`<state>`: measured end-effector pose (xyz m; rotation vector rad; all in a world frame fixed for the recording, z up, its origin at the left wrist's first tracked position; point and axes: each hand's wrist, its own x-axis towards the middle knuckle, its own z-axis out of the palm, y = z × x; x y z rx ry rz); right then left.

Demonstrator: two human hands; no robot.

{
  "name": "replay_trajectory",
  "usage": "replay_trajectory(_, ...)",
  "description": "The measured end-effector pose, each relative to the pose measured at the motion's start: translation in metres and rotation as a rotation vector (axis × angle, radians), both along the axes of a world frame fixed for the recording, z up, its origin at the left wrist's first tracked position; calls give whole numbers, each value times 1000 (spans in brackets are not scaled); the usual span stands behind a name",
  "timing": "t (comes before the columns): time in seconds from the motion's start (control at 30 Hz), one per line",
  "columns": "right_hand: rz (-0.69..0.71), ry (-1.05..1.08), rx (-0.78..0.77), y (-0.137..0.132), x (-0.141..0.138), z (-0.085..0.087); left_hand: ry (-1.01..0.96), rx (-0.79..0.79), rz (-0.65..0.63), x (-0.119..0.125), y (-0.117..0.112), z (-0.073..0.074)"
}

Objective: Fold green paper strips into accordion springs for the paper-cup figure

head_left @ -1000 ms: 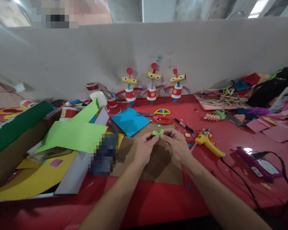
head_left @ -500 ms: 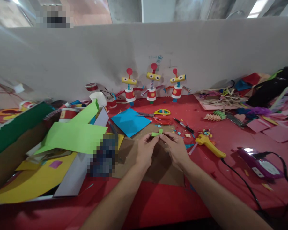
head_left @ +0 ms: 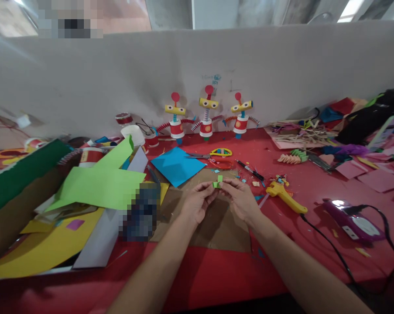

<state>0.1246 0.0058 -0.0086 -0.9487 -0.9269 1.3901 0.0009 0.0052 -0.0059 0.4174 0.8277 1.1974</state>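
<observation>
My left hand (head_left: 197,201) and my right hand (head_left: 241,198) meet over a brown cardboard sheet (head_left: 216,226) on the red table. Both pinch a small strip of green paper (head_left: 218,182) between their fingertips; only a short folded end of it shows above the fingers. Just beyond the hands lie yellow-handled scissors (head_left: 216,153), a blue paper square (head_left: 177,165) and a black pen (head_left: 251,171). A yellow glue gun (head_left: 283,194) lies right of my right hand.
Three paper robot figures (head_left: 206,115) stand against the grey wall. Green paper sheets (head_left: 101,183), yellow paper (head_left: 42,248) and paper cups (head_left: 134,133) pile up at the left. A purple device (head_left: 354,222) with a black cable and pink papers (head_left: 376,176) lie at the right.
The green strip has been folded smaller; less of it sticks out between my fingertips. Both hands stayed over the cardboard, fingers drawn closer together.
</observation>
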Motion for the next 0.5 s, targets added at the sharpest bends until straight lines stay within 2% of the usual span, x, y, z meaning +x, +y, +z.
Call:
replay_trajectory(0.2,2,-89,61,-3,-2,-3,75,-28,19,0,-1,3)
replay_trajectory(0.5,42,-82,67,-3,-3,-7,108,18,-25,-3,0,2)
